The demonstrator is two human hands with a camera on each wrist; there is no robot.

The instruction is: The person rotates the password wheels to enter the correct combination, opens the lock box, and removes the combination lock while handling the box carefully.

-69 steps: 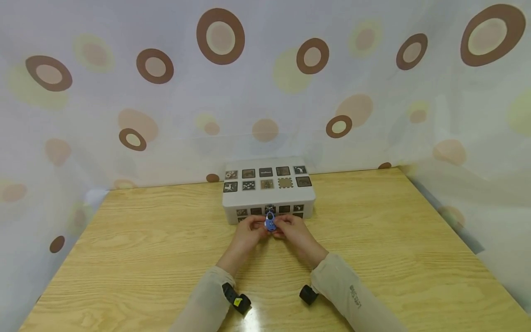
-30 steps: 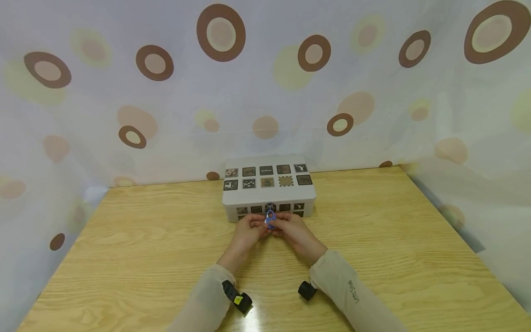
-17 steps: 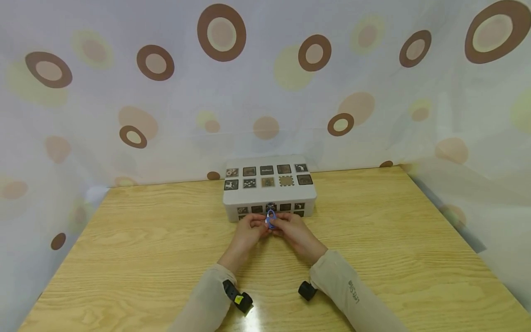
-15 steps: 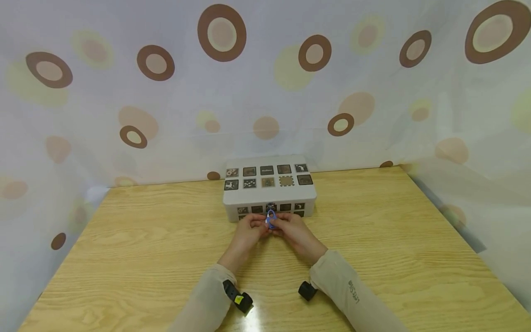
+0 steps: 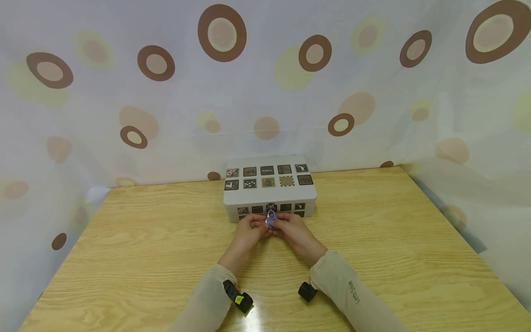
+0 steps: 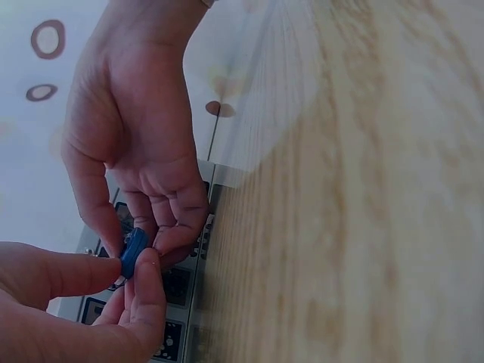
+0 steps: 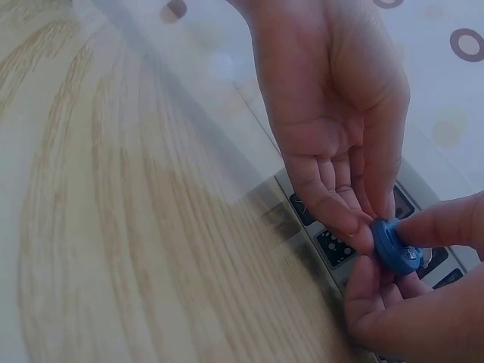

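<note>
A small blue padlock (image 5: pixel 270 222) is at the front of a white tin box (image 5: pixel 265 197), just below its metal latch (image 5: pixel 271 206). My left hand (image 5: pixel 247 234) pinches the padlock from the left; my right hand (image 5: pixel 297 234) grips it from the right, thumb across its face. The shackle loop points up toward the latch; whether it passes through the latch I cannot tell. In the left wrist view the padlock (image 6: pixel 134 251) shows edge-on between both hands' fingertips. The right wrist view has small markings on the padlock (image 7: pixel 395 249), partly covered by fingers.
The box, printed with dark square pictures, stands at the back of a wooden table (image 5: pixel 166 258). Close behind it hangs a pale curtain (image 5: pixel 178 110) with brown and yellow circles. Black cameras (image 5: pixel 307 291) are strapped at both wrists.
My right thumb has moved from the padlock's right side onto its face. Both hands otherwise keep their place at the box, and the head view has shifted slightly.
</note>
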